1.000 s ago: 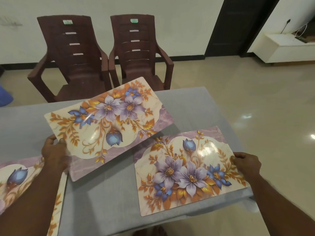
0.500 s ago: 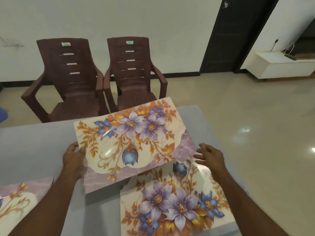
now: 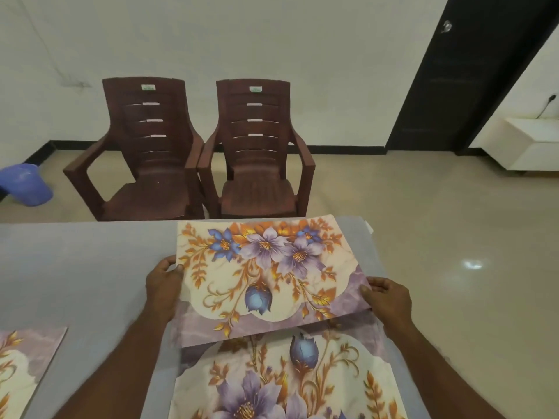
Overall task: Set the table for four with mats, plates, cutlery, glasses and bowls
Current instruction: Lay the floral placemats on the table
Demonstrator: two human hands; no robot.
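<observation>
I hold a floral place mat (image 3: 266,273) over the far right part of the grey table (image 3: 84,273). My left hand (image 3: 163,285) pinches its left edge, thumb on top. My right hand (image 3: 385,299) grips its near right corner. The mat's far edge lies near the table's far edge, and its near edge is lifted. A second floral mat (image 3: 287,385) lies flat on the table just below it, nearer to me. Part of a third mat (image 3: 21,361) shows at the bottom left.
Two brown plastic chairs (image 3: 145,152) (image 3: 257,152) stand side by side beyond the table's far edge. A blue bucket (image 3: 25,184) sits on the floor at far left. A dark door (image 3: 447,74) and a white low cabinet (image 3: 532,143) are at the right.
The held mat has moved right and toward the far right of the table. My right hand left the near mat and took hold of the held mat's right corner.
</observation>
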